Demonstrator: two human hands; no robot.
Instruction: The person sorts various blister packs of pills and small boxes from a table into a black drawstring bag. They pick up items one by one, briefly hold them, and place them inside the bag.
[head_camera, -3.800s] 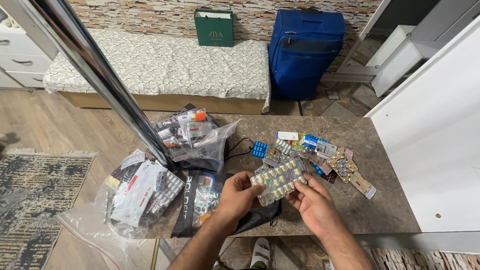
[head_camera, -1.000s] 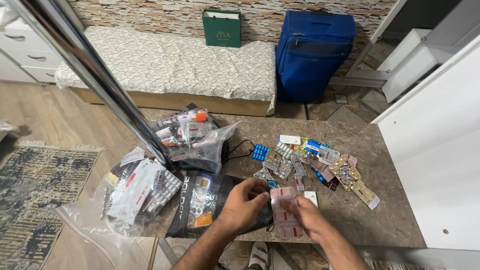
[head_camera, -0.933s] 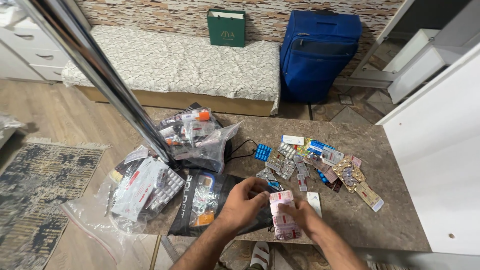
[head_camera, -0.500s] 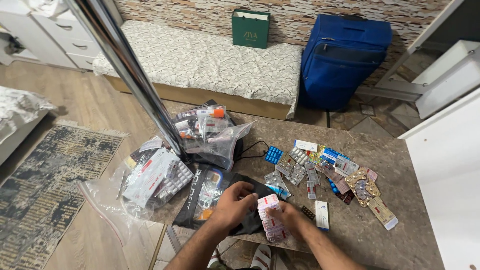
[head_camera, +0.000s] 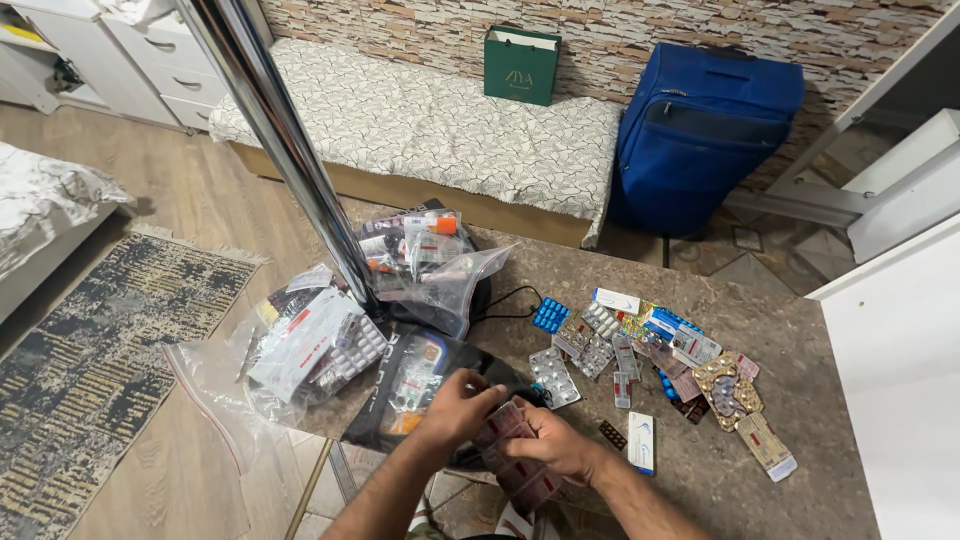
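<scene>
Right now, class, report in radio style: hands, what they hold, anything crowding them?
Left hand and right hand both grip pink pill strips. Held over table edge. Black bag beneath, white box beside right hand.

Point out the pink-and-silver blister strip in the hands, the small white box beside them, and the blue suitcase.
pink-and-silver blister strip (head_camera: 503, 424), head view, upper end.
small white box (head_camera: 642, 442), head view, top face.
blue suitcase (head_camera: 700, 140), head view, front panel.

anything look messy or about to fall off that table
Yes. The clear zip bag of medicine boxes hangs over the table's left edge, part of it off the top. Loose blister packs lie scattered in a heap. Both hands, left hand and right hand, hold pink blister strips.
</scene>
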